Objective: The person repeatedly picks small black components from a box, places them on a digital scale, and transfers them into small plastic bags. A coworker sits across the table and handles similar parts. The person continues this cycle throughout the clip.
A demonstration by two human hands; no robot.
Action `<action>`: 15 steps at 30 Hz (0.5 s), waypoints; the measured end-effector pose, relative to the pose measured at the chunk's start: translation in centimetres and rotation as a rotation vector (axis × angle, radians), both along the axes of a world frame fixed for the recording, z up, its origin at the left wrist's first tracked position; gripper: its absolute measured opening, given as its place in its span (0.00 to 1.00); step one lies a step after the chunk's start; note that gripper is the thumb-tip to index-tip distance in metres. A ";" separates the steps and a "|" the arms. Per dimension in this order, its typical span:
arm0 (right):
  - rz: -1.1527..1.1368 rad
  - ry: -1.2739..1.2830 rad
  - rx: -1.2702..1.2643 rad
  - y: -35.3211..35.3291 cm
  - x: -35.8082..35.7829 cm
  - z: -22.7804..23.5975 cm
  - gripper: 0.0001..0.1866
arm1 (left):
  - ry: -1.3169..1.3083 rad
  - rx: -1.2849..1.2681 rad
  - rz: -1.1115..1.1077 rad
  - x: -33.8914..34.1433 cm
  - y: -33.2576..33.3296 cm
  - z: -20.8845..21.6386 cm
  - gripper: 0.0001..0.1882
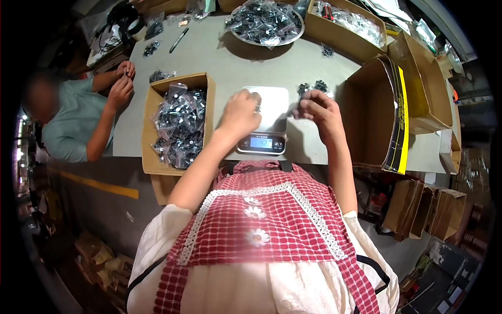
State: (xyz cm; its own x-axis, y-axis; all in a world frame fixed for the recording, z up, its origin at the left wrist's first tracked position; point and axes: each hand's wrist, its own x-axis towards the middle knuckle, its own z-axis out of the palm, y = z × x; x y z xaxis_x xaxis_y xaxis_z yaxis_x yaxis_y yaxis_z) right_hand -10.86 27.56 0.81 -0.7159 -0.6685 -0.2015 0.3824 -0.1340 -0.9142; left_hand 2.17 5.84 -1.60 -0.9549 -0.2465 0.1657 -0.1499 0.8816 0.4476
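Observation:
A digital scale (273, 123) with a pale platform and a lit display lies in front of me near the table edge. My left hand (242, 112) is over the left part of the platform, fingers curled in; something small and dark shows at the fingertips, too unclear to name. To the right of the scale, my right hand (322, 113) pinches a small dark thing (296, 112), blurred in outline. Just beyond that hand lie small clear bags of black parts (320, 85). Left of my left forearm, a cardboard box (209, 99) holds many bagged black parts (179, 125).
A round metal bowl (299, 37) heaped with bagged parts stands at the far side. Open cardboard boxes (366, 99) line the right. A marker pen (179, 41) lies at the far left. At the left edge, another person (73, 115) handles something small.

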 end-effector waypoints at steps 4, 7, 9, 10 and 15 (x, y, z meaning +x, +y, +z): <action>-0.174 0.719 0.526 -1.5 -4.3 -5.1 0.19 | 0.270 -0.029 0.279 4.1 -3.5 3.8 0.14; -0.211 1.274 0.851 -1.8 -5.6 -8.6 0.26 | 0.336 -0.096 0.432 8.2 -7.6 4.5 0.17; -0.091 1.436 0.934 -1.6 -5.1 -8.7 0.25 | 0.304 -0.229 0.532 10.4 -9.0 3.4 0.17; -0.032 1.516 0.975 -1.4 -4.8 -8.5 0.25 | 0.307 -0.231 0.526 11.0 -9.2 3.1 0.18; -0.131 1.020 0.927 0.4 -5.1 -8.5 0.21 | 0.415 -0.201 0.444 9.5 -6.8 3.3 0.18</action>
State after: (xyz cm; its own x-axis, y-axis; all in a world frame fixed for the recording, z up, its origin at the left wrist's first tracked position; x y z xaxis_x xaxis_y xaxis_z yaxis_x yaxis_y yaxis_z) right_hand -15.98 27.92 -7.70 -0.8601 -0.4971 0.1148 -0.4710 0.6873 -0.5529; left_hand 11.69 -0.96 1.68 -0.6152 -0.5293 0.5842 -0.3700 0.8482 0.3790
